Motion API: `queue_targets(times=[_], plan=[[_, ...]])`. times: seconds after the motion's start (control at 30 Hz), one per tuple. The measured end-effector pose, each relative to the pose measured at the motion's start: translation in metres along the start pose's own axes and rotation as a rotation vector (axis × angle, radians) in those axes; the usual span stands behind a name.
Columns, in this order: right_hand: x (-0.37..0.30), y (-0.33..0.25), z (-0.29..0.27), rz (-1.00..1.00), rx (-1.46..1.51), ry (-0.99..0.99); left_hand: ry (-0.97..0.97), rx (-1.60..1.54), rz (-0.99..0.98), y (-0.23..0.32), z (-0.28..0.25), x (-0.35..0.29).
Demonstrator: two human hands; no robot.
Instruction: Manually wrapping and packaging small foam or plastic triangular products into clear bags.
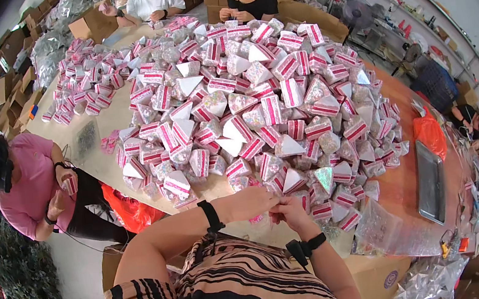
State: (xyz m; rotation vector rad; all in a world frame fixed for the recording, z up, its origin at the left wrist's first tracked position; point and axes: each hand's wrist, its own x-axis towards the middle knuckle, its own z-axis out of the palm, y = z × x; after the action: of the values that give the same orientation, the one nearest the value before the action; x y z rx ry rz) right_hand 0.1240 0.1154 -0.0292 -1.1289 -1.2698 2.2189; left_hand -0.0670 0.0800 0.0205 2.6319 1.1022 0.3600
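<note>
My left hand [255,201] and my right hand [289,211] meet at the near edge of the heap, in front of my striped shirt. The fingers of both are closed and pinched together. Whatever they grip is too small or too hidden to name. Just beyond them rises a big heap of wedge-shaped packets [271,109], each in clear glittery wrap with a pink-and-white striped band. A packet with a greenish shimmer [324,179] lies to the right of my right hand. Bits of pink packaging [244,182] show among the packets near my left hand.
A person in pink [32,174] stands at the left holding a packet; two people sit across the table [83,120]. To the right are a dark tray [430,183], a red bag [429,136] and clear plastic bags [378,225]. A cardboard box [371,281] stands below.
</note>
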Motion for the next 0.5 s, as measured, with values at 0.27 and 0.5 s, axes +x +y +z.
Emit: queue_targets(times=[0.27, 0.5], plan=[[-0.005, 0.006, -0.003, -0.075, -0.129, 0.012, 0.087, 0.220, 0.062, 0.007, 0.004, -0.006], [-0.015, 0.000, 0.018, -0.130, -0.444, 0.057, -0.011, -0.114, -0.320, 0.016, 0.016, -0.017]])
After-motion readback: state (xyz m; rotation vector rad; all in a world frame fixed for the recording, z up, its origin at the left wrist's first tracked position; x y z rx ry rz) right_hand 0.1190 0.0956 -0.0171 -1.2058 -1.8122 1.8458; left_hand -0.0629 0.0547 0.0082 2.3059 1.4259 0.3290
